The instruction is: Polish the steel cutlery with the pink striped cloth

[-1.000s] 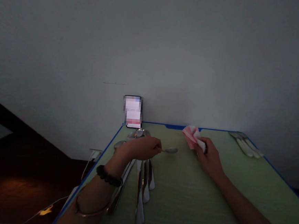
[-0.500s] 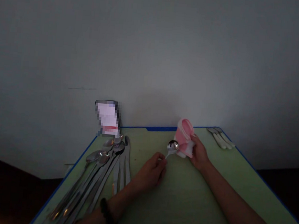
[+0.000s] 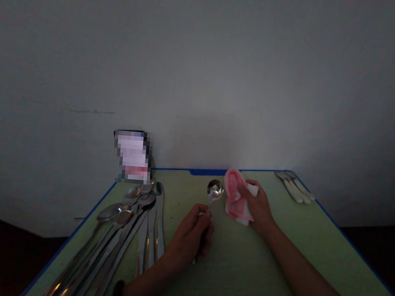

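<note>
My left hand (image 3: 192, 234) is closed round the handle of a metal spoon (image 3: 215, 190), whose shiny bowl points up and away from me. Just right of that bowl, a pink and white cloth (image 3: 236, 196) is gripped in my right hand (image 3: 259, 207), thumb pressed on its front. A narrow gap separates cloth and spoon. To the left of my left forearm lie several spoons (image 3: 123, 216) with their bowls toward the wall, and beside them a few table knives (image 3: 160, 222). My forearm covers part of the knives' lower ends.
A phone (image 3: 132, 154) with a blurred screen leans on the wall at the table's back left corner. Forks with pale handles (image 3: 295, 188) lie near the back right edge. The green tabletop (image 3: 259, 276) has a blue rim and meets a grey wall (image 3: 204, 66).
My left hand has carried the spoon away from the cutlery pile and turned its bowl upward. My right hand has brought the cloth left, close to the spoon. The view has shifted right.
</note>
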Demonstrator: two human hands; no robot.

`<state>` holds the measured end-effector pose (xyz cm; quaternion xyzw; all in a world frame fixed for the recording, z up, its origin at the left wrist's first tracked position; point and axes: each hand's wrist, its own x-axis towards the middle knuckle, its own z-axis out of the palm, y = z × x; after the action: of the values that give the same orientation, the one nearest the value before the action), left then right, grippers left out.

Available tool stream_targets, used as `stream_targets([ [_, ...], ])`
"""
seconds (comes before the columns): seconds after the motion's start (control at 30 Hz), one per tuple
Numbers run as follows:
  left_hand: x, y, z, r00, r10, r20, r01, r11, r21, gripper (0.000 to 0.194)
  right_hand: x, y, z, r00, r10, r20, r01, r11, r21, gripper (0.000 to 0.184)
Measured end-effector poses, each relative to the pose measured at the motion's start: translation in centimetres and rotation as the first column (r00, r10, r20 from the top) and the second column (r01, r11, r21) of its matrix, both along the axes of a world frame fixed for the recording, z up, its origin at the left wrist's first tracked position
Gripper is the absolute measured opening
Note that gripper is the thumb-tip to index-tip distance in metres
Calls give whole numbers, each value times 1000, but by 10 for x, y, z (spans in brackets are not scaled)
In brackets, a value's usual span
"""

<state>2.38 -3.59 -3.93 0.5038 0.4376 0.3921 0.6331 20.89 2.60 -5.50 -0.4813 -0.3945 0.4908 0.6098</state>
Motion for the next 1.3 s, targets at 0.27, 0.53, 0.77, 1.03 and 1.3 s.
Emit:
stream_targets([
  [0.27,1,2,2,999,21,-32,-20,999,29,19,0,1,6,980,147,137,-146,989,-19,31],
  [0.53,1,3,2,995,-48,-84,52,998,40,23,6,3,2,974,197,-108,-208,973,-97,33],
  [0.77,3,5,0,951,-88,-296,123,987,104,28,9,-4,8,931,299,-210,-319,945,-70,32],
  [1.03,2,4,5,874,-79,-479,205,954,217,35,10,1,3,925,291,-243,-302,953,-9,32],
  [1.3,4,4,5,833,-103,-544,313,897,310,33,-4,-10,5,780,619,-88,-624,779,-50,32],
])
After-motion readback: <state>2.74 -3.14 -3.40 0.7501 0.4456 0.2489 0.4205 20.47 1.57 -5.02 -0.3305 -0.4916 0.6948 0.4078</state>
